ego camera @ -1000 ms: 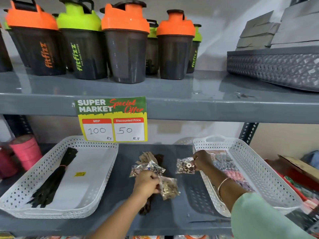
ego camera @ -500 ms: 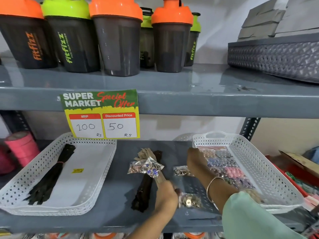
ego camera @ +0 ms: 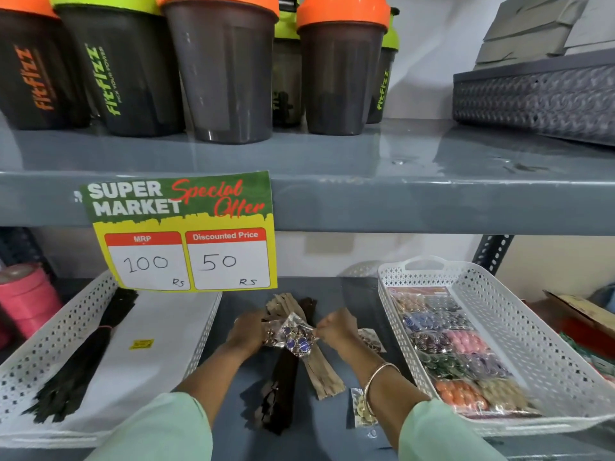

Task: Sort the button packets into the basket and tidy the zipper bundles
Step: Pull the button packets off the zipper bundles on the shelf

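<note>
The lower shelf (ego camera: 332, 437) holds 2 white baskets with an open stretch between them, and that middle stretch is where the work is unfinished.

The right basket (ego camera: 519, 314) looks well on its way: a sheet of button packets (ego camera: 456, 347) in gold, blue, pink, green and orange fills most of its floor, lying flat in rows. The left basket (ego camera: 50, 354) has 1 black zipper bundle (ego camera: 83, 357) laid lengthwise along its left side, tied near the middle, with the rest of its floor bare apart from a small yellow sticker.

Between the baskets, 2 zipper bundles lie loose and crossed on the shelf, 1 dark brown (ego camera: 283, 387) and 1 tan (ego camera: 319, 371); neither has been tidied yet, I would say.

On top of them sits a clear packet of blue buttons (ego camera: 297, 337), and both hands are on it. The left hand (ego camera: 248, 334) has its fingers curled around the packet's left end, seemingly with a second small packet under them. The right hand (ego camera: 336, 329) pinches the right edge, fingers closed on the plastic.

2 more small packets wait on the shelf: 1 just right of the right hand (ego camera: 371, 339), and 1 of gold buttons (ego camera: 361, 405) partly under the right wrist.

So at least 3 loose packets, possibly 4, are outside the basket, plus 2 bundles to straighten.
</note>
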### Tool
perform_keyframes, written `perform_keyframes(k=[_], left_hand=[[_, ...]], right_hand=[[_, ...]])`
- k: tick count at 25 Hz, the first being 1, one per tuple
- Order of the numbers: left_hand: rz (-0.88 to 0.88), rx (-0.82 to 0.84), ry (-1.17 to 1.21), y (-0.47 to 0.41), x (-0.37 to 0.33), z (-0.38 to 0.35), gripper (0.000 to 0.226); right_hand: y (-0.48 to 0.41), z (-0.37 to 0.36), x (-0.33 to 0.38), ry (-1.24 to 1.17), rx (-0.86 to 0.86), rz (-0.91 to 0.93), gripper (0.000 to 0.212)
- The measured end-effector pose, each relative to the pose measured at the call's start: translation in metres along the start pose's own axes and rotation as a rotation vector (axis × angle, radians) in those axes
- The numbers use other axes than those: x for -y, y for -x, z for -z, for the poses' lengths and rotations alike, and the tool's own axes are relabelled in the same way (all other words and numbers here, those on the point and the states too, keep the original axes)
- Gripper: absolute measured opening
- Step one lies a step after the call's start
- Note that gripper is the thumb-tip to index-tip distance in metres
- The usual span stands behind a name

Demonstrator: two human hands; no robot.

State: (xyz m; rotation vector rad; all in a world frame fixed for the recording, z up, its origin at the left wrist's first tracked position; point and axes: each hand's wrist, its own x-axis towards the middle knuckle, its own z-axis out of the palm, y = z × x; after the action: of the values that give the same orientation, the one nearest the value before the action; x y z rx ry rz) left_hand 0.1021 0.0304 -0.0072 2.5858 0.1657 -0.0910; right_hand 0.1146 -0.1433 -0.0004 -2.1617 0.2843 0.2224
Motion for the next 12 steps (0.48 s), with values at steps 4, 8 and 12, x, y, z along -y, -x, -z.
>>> perform_keyframes(k=[4, 8, 12], left_hand=[[-0.019, -0.015, -0.071, 0.007, -0.005, 0.003, 0.023], [0.067, -0.035, 0.267, -0.001, -0.005, 0.024, 0.026], [0.072, -0.032, 0.544, -0.006, -0.046, 0.038, 0.016]], right_hand=[[0.01, 0.011, 0.002, 0.022, 0.056, -0.019, 0.029], [0.021, 0.051, 0.009, 0.139, 0.061, 0.084, 0.008], [0.033, 0.096, 0.0, 0.293, -0.039, 0.167, 0.013]])
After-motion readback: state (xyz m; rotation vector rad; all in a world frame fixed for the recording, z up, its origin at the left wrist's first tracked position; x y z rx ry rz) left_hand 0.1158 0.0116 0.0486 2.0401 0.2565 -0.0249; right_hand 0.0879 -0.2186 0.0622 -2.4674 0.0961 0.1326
